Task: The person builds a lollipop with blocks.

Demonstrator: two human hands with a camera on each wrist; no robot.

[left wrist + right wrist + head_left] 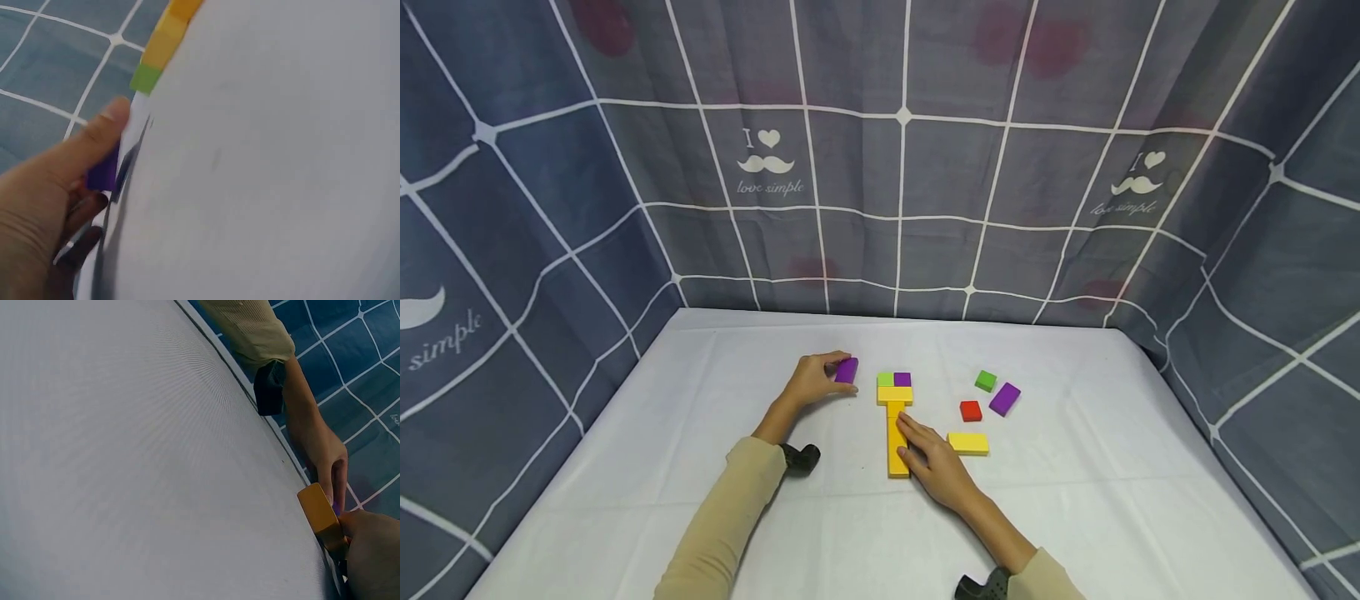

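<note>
My left hand [815,381] pinches a purple block [847,370] between thumb and fingers, left of the block arrangement; the left wrist view also shows this purple block [104,170] beside the thumb. A long orange-yellow block [897,450] points toward me, a small yellow one at its far end. Across that lies a yellow block [889,396], with a green block [885,379] and a purple block [902,379] side by side behind it. My right hand [942,472] rests its fingers on the long block's right side; in the right wrist view the orange block [319,510] meets this hand [375,553].
Right of the arrangement lie a green block [986,381], a purple block [1004,399], a red block [971,411] and a yellow block [968,443], the last close to my right hand. A grey checked curtain [857,183] surrounds the white tabletop [1075,500] at its back and sides.
</note>
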